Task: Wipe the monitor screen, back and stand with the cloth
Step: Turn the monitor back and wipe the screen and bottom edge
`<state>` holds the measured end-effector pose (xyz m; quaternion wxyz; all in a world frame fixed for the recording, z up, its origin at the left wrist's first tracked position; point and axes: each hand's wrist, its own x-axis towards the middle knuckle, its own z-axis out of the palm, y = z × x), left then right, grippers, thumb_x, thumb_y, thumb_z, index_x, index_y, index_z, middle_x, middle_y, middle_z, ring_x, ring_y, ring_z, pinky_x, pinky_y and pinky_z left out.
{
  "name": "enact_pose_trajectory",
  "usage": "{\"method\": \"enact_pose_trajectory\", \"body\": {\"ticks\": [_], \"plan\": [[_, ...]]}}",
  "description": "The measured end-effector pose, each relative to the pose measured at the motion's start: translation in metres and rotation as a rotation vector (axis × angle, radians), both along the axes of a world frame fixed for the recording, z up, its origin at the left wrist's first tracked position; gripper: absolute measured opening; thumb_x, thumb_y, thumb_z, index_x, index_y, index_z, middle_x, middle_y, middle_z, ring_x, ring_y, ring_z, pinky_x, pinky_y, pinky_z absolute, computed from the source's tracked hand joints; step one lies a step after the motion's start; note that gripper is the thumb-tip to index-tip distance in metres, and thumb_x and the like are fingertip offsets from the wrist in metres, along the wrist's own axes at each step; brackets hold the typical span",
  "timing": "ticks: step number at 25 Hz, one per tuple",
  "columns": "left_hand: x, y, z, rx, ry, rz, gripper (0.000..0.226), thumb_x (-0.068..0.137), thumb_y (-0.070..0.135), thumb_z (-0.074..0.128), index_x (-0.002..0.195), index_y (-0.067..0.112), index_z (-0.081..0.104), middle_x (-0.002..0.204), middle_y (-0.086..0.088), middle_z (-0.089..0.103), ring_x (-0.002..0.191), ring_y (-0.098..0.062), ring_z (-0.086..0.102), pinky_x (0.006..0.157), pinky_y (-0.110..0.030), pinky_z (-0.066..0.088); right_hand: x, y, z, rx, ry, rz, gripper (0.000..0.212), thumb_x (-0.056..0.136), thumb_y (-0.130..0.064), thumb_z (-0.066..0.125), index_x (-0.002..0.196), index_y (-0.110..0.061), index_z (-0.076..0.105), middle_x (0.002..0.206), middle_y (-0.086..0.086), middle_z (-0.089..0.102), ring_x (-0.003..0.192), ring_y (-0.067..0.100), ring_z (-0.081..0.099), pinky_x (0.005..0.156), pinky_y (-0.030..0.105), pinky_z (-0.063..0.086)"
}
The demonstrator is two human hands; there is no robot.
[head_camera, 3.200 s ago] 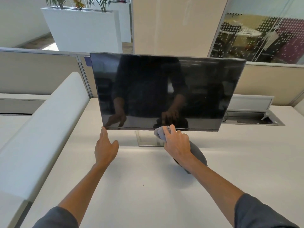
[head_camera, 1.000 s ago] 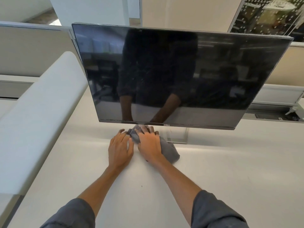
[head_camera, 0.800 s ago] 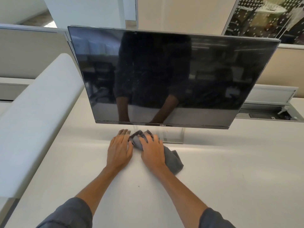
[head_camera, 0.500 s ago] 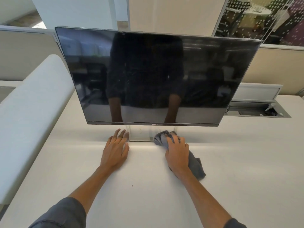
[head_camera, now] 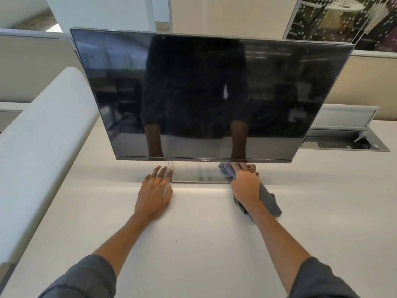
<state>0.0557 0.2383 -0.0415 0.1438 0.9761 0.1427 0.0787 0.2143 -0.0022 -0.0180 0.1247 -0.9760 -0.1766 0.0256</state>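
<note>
Right hand fingers curled round grey cloth at stand base right edge, left hand flat on desk, fingers straight beside base, monitor just above fingertips

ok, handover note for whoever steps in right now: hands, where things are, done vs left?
Left hand: flat on the desk, fingers straight, holding nothing.
Right hand: grips the cloth at the right end of the stand base, just under the monitor.
Done: cannot tell from this frame; faint smears show on the screen.
Left: finish the base; the back is out of view, so check it.
</note>
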Motion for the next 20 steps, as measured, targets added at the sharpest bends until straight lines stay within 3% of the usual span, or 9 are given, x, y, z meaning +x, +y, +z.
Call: {"method": "enact_pose_trajectory", "body": {"ticks": [3,6,10,12,14,17,20], "plan": [[0.000,0.000,0.000,-0.001,-0.002,0.007,0.064,0.092,0.042,0.014,0.146,0.017,0.037,0.155,-0.004,0.032,0.146,-0.022,0.022,0.117,-0.039,0.012,-0.022,-0.005,-0.003,-0.018,-0.141,0.087,0.045,0.083,-0.012,0.069,0.126,-0.021,0.061,0.128,0.009,0.060,0.100,0.032,0.056,0.080,0.038,0.050],[0.000,-0.002,0.001,-0.015,-0.003,0.011,0.065,0.092,0.043,0.014,0.146,0.017,0.038,0.154,-0.004,0.033,0.145,-0.023,0.023,0.117,-0.040,0.013,-0.035,-0.015,0.005,0.082,-0.084,0.164,0.042,0.092,-0.008,0.056,0.133,-0.016,0.055,0.135,0.005,0.055,0.109,0.026,0.049,0.090,0.034,0.045],[0.000,-0.002,0.002,-0.016,0.004,0.015,0.066,0.091,0.044,0.015,0.145,0.015,0.039,0.154,-0.005,0.034,0.145,-0.023,0.024,0.116,-0.041,0.015,-0.041,0.006,0.023,0.268,0.001,-0.012,0.034,0.096,-0.017,0.056,0.128,-0.007,0.054,0.128,0.011,0.056,0.115,0.030,0.049,0.100,0.037,0.040],[0.000,-0.002,0.002,-0.021,0.011,0.024,0.066,0.091,0.044,0.015,0.146,0.014,0.038,0.154,-0.005,0.033,0.145,-0.023,0.024,0.116,-0.040,0.014,-0.030,0.027,0.022,0.097,-0.011,-0.019,0.033,0.098,-0.025,0.049,0.126,-0.009,0.053,0.126,0.013,0.057,0.115,0.031,0.049,0.099,0.036,0.038],[0.000,-0.001,0.003,-0.022,0.020,0.028,0.067,0.091,0.044,0.013,0.147,0.015,0.036,0.155,-0.004,0.032,0.146,-0.022,0.022,0.117,-0.038,0.012,-0.022,0.055,0.025,-0.012,0.148,-0.025,0.037,0.098,-0.025,0.044,0.129,-0.006,0.050,0.132,0.016,0.053,0.123,0.034,0.045,0.104,0.038,0.033],[0.000,-0.003,0.003,-0.021,0.028,0.027,0.067,0.091,0.044,0.012,0.148,0.016,0.034,0.156,-0.003,0.029,0.146,-0.020,0.019,0.117,-0.038,0.011,-0.027,0.097,0.030,-0.038,0.297,0.099,0.037,0.098,-0.019,0.041,0.132,-0.005,0.047,0.136,0.017,0.049,0.128,0.032,0.043,0.107,0.038,0.031],[0.000,-0.003,0.004,-0.014,0.029,0.030,0.067,0.090,0.044,0.013,0.148,0.017,0.033,0.157,-0.003,0.028,0.147,-0.020,0.017,0.116,-0.036,0.009,-0.039,0.116,0.044,-0.051,0.373,0.209,0.038,0.103,-0.030,0.037,0.133,-0.009,0.045,0.136,0.015,0.050,0.124,0.033,0.044,0.107,0.039,0.031]]}}
